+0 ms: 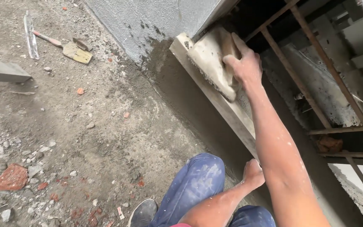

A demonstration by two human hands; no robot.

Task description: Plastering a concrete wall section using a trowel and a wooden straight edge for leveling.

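Operator body, as seen from head cam:

- Arms: both bare, no sleeves or gloves. Right forearm (274, 147) carries small pale specks (plaster or mortar splash, approx. elbow to wrist). Left forearm (219, 206) dusted w/ similar pale residue.
- Hands: right hand (244, 67) and left hand (253, 173) bare, no rings or watch visible.
- Legs: blue trousers (198, 180), heavily smeared w/ whitish dust.
- Footwear: one dark grey shoe (143, 212), dusty, rounded toe.
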